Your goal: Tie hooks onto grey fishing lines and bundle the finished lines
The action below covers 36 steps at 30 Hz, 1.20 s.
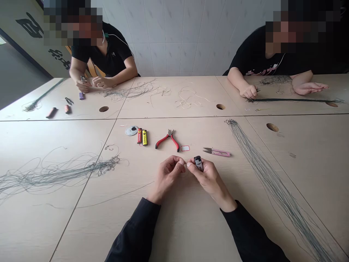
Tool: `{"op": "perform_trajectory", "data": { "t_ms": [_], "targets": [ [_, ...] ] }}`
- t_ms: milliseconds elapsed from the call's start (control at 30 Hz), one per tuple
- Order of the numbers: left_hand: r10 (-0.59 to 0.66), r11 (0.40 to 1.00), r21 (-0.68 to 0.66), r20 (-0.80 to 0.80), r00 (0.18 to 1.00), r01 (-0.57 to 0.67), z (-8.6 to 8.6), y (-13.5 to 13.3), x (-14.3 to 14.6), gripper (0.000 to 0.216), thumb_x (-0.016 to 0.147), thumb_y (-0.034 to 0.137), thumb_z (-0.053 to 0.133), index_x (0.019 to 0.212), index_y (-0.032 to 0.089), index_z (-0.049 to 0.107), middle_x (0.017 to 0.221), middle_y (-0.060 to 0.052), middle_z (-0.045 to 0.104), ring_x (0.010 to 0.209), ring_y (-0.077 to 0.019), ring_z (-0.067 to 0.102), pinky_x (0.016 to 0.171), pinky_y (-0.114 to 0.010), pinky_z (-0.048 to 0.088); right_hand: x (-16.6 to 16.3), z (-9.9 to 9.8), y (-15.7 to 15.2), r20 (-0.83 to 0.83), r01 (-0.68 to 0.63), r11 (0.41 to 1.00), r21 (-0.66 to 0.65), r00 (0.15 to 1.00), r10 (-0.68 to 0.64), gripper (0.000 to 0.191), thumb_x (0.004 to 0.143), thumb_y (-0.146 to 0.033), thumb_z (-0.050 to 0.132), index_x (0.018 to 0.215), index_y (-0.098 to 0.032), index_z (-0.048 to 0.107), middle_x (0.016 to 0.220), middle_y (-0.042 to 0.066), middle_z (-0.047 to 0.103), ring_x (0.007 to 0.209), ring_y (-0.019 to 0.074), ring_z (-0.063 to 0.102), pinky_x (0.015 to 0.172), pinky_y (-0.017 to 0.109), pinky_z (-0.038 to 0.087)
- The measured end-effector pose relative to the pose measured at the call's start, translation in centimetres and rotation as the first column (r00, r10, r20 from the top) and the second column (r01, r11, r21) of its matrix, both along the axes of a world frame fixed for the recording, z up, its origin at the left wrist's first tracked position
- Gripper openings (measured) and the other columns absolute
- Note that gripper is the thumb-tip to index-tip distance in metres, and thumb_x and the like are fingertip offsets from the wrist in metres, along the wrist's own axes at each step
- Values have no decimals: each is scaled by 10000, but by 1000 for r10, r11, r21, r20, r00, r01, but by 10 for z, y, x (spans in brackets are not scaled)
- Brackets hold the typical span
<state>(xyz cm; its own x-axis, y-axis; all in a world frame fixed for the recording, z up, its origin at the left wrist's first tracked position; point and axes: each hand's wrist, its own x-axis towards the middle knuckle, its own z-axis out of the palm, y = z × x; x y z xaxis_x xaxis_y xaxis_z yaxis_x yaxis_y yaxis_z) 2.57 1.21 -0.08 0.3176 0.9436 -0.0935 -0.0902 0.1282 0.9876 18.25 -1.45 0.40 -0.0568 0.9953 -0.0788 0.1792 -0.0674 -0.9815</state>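
1. Head view: left hand pinched shut, thumb and forefinger on a thin dark line, too fine to see clearly.
2. Right hand nearly closed around a black plastic lighter, held upright, just beside the left fingertips.
3. Both above pale wood tabletop; red-handled steel pliers just ahead, pink-handled metal thread snips ahead right.

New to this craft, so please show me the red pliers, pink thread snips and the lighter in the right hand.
Red pliers (163,140): head view, on a red handle.
Pink thread snips (221,152): head view, on the pink handle.
Black lighter (198,163): head view, on its casing.
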Motion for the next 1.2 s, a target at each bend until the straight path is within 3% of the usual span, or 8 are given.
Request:
{"op": "perform_trajectory", "data": {
  "t_ms": [233, 433, 567, 700, 833, 1033, 1100, 1200],
  "targets": [
    [22, 1000, 19, 76, 997, -23, -1, -2, 0, 252, 897, 396, 631, 859, 151, 584, 841, -26, 605, 784, -129, 541, 743, -253, 431, -4, -4, -3, -98, 20, 999, -41, 995, -24, 330, 927, -477, 577, 792, -178, 553, 627, -53, 318, 532, 93, 257, 478, 237, 239],
    [160, 986, 25, 92, 983, -163, -2, 0, 0, 225, 899, 379, 634, 861, 162, 589, 862, -36, 647, 862, -150, 595, 844, -277, 454, -7, 1, -2, -32, 73, 997, -16, 997, -74, 326, 925, -471, 578, 1001, -161, 647, 669, -32, 456, 593, 117, 383, 546, 237, 330],
    [230, 972, 23, 121, 966, -234, -3, 2, 0, 232, 891, 384, 642, 852, 158, 606, 861, -35, 641, 853, -141, 595, 843, -271, 461, -12, 2, -3, 49, 19, 1000, -23, 999, -18, 309, 923, -452, 571, 872, -153, 632, 669, -29, 450, 612, 118, 383, 558, 241, 326],
    [201, 978, -100, 246, 948, -182, -1, 3, 1, 246, 894, 413, 632, 884, 182, 549, 815, -32, 663, 829, -159, 633, 808, -300, 493, -17, 1, -5, 59, -88, 996, -29, 994, 89, 270, 913, -400, 567, 773, -169, 558, 637, -44, 389, 581, 109, 326, 520, 243, 272],
    [192, 977, -154, 317, 929, -149, 2, 3, 1, 251, 889, 418, 642, 930, 212, 504, 612, 57, 527, 644, -117, 582, 671, -240, 469, -19, 4, -7, 45, -130, 989, -63, 990, 133, 335, 912, -434, 559, 704, -190, 462, 621, -48, 349, 563, 104, 294, 500, 245, 244],
    [228, 972, -93, 174, 958, -214, 6, 2, -2, 273, 889, 458, 632, 883, 207, 524, 576, 86, 328, 481, -60, 287, 474, -192, 247, -14, 6, -8, -145, -59, 991, -120, 989, 41, 427, 976, -590, 384, 833, -201, 489, 645, -46, 342, 565, 112, 295, 506, 231, 274],
    [207, 978, -51, 89, 974, -203, 7, 0, -1, 288, 885, 471, 633, 868, 196, 548, 593, 76, 350, 489, -61, 281, 474, -205, 241, -12, 3, -7, -197, -30, 986, -164, 980, -3, 491, 993, -612, 288, 847, -198, 509, 622, -48, 329, 539, 111, 280, 487, 231, 262],
    [179, 984, -1, 17, 984, -179, 8, -2, 1, 302, 866, 466, 661, 839, 176, 582, 640, 52, 454, 506, -59, 320, 490, -214, 278, -12, 0, -5, -142, 48, 990, -129, 988, -66, 436, 959, -596, 431, 846, -189, 538, 621, -51, 321, 533, 106, 269, 469, 230, 247]
  ]
}}
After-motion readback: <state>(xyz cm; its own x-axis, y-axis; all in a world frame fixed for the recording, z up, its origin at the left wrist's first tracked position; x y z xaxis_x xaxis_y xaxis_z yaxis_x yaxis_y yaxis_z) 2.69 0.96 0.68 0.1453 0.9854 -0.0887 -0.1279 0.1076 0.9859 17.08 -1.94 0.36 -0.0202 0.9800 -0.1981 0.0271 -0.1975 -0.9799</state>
